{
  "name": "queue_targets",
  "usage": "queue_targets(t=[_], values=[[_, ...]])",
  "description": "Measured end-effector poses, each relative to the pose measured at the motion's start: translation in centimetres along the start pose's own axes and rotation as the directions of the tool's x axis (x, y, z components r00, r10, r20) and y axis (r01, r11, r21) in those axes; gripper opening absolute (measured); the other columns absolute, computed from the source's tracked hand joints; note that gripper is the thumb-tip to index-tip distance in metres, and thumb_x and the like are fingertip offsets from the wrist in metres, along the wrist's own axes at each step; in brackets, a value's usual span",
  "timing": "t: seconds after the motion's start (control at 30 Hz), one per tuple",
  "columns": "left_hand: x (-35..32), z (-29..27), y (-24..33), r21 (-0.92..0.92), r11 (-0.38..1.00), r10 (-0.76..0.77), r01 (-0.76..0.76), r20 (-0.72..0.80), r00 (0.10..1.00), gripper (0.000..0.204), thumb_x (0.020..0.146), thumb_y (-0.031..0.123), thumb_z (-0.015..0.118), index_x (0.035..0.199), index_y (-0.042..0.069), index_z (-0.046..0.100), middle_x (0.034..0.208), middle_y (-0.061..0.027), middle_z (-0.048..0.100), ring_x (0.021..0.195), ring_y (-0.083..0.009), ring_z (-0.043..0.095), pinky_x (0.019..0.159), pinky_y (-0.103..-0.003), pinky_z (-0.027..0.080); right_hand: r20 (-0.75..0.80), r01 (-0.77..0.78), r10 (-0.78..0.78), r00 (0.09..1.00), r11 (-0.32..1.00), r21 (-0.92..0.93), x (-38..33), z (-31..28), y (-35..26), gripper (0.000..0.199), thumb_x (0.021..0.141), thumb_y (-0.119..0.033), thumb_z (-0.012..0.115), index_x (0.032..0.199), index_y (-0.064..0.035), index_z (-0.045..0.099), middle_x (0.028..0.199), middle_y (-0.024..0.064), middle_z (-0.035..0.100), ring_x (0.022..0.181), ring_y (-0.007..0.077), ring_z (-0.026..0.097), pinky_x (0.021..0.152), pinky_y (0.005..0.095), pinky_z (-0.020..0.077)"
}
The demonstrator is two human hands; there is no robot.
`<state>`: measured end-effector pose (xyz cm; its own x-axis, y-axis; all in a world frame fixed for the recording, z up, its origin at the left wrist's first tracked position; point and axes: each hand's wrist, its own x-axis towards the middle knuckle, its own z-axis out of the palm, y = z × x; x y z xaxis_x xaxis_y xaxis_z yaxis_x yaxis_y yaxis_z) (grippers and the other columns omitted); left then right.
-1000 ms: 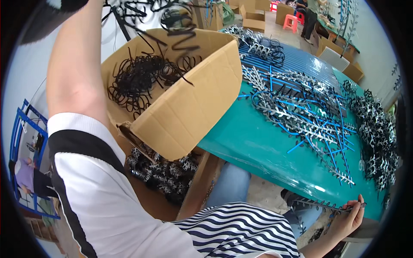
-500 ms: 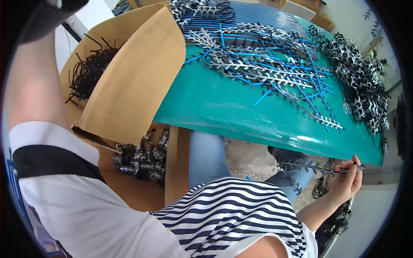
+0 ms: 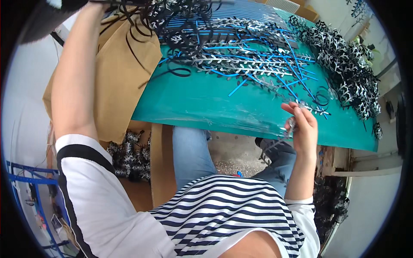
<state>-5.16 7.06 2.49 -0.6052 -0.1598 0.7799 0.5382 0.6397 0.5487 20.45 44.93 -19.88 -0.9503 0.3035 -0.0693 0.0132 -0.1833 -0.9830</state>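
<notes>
The right hand (image 3: 305, 124) has moved in to the green table's (image 3: 185, 105) front edge, pinching a leafy strip (image 3: 292, 124). Black curly strips (image 3: 174, 34) now hang over the far left corner, so both kinds are close. The left hand is out of view; its grip can't be told.

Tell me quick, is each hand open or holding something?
Left hand: out of view past the top edge, can't tell.
Right hand: fingers curled, holding a leafy strip.

left fingers: past top edge | black strips (image 3: 161, 15): blurred, cut off above | upper carton (image 3: 124, 77): inside mostly hidden
</notes>
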Motion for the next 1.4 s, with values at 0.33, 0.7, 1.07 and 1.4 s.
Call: queue_targets(t=[0.33,0.7,1.07,1.4], values=[[-14.3,6.9,-9.9,0.056,0.888,0.355,-0.456,0.548,0.757,0.024,0.071,-0.004,0.05,0.089,0.007,0.06,0.079,-0.0092,0.058,0.076,-0.0198,0.057,0.066,-0.029,0.044,0.034,-0.176,0.173,0.984,0.977,0.123,1.6,0.0,4.4,0.022,0.082,-0.016,0.051,0.096,0.0016,0.056,0.092,0.0151,0.059,0.052,0.0112,0.051,0.047,0.0209,0.0406],[-10.5,4.8,-4.6,0.131,0.979,-0.111,-0.159,0.985,0.131,0.081,0.063,0.011,0.063,0.132,0.024,0.022,0.135,-0.0096,0.025,0.123,-0.022,0.028,0.096,-0.032,0.029,-0.042,-0.181,0.185,0.982,0.98,0.083,0.6,-2.2,4.6,0.021,0.082,-0.014,0.052,0.095,0.0016,0.056,0.089,0.0156,0.059,0.053,0.0129,0.052,0.048,0.0227,0.0422],[-5.8,3.7,-1.3,0.428,0.902,-0.4,-0.06,0.878,0.263,0.069,0.071,0.006,0.053,0.131,0.025,0.026,0.125,-0.0099,0.04,0.118,-0.0199,0.034,0.095,-0.031,0.031,0.065,-0.19,0.182,0.981,0.971,0.144,0.4,-1.8,6.1,0.018,0.082,-0.013,0.052,0.092,0.0004,0.058,0.087,0.0129,0.06,0.056,0.0119,0.053,0.049,0.0229,0.044],[-6.2,4.0,-4.6,0.15,0.825,0.002,-0.545,0.964,0.267,0.044,0.073,0.004,0.052,0.116,0.015,0.048,0.104,-0.0101,0.055,0.088,-0.0196,0.055,0.079,-0.03,0.045,0.166,-0.242,0.23,0.959,0.968,0.059,0.0,0.4,6.7,0.019,0.082,-0.013,0.052,0.094,0.0004,0.057,0.086,0.011,0.06,0.054,0.0122,0.053,0.049,0.0231,0.0443]])
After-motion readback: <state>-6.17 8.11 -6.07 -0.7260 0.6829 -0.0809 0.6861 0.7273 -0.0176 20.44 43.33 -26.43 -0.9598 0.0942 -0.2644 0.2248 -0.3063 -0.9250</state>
